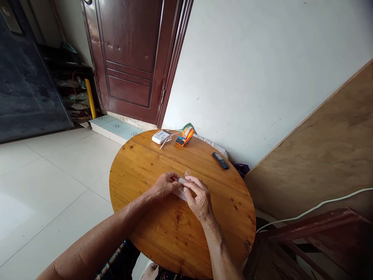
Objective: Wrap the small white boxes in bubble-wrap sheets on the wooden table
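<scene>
Over the middle of a round wooden table (136,163), both hands meet at a small whitish, partly see-through packet (181,194). My left hand (164,186) pinches its left end, with the fingertips partly hidden behind it. From the right, my right hand (199,199) closes on the same packet with thumb and fingers. A short piece of clear tape (187,172) sticks up by the right fingertips; whether it is fixed to a finger or to the packet I cannot tell. What the packet contains is not visible.
At the table's far edge lie a white box-like device (161,136) with a white cord (166,143) and an orange tape dispenser (184,137). A dark remote-like object (220,160) rests farther right. The white wall (233,70) and wooden panel (320,136) stand beyond.
</scene>
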A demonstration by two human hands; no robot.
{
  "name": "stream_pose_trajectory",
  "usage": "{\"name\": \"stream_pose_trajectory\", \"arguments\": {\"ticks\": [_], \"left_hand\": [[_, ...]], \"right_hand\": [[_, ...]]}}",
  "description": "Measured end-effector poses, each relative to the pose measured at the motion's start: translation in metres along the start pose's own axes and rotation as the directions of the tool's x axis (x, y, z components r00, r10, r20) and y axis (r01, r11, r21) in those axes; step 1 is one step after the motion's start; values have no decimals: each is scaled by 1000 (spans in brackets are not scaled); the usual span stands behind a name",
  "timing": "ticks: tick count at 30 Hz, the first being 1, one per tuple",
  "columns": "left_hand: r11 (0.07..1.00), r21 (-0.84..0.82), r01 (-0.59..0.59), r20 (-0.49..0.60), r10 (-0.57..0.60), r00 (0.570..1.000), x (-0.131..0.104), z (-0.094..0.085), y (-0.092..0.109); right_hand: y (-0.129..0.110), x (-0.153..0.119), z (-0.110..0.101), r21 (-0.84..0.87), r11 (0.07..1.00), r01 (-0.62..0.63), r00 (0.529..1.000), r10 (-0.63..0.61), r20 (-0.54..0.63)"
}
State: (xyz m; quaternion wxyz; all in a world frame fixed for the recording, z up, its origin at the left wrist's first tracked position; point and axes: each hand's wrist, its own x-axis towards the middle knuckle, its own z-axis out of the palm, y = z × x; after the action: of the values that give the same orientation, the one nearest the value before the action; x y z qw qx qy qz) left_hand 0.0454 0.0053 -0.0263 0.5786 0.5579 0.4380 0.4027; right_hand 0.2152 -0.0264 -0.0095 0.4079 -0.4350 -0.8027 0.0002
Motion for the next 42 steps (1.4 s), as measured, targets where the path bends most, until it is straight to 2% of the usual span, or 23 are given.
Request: {"name": "stream_pose_trajectory", "arguments": {"ticks": [4,9,16,21,26,30,34,42], "left_hand": [[1000,15,10,1,-10,1000,0,0,0],[999,32,39,-13,-38,999,-2,-1,4],[997,-67,39,-20,-40,999,-6,-5,8],[996,-75,47,-34,-50,998,-7,-4,10],[997,-75,26,-47,-29,998,-7,-3,8],[998,-61,18,-44,-20,999,-5,-3,4],[998,-59,2,-24,-3,1000,-5,-3,2],[999,-42,10,-28,-11,1000,-7,-1,5]], "right_hand": [[-1,0,0,-15,1000,22,999,-23,-26],[1,1,-3,110,989,-96,986,109,-124],[0,1,-5,160,979,-122,981,144,-130],[1,1,-6,172,976,-132,976,158,-149],[2,1,-4,197,968,-157,975,183,-125],[3,0,-1,216,957,-192,976,208,-58],[5,-1,3,214,961,-176,984,180,0],[7,-2,5,197,969,-152,987,159,-22]]}}
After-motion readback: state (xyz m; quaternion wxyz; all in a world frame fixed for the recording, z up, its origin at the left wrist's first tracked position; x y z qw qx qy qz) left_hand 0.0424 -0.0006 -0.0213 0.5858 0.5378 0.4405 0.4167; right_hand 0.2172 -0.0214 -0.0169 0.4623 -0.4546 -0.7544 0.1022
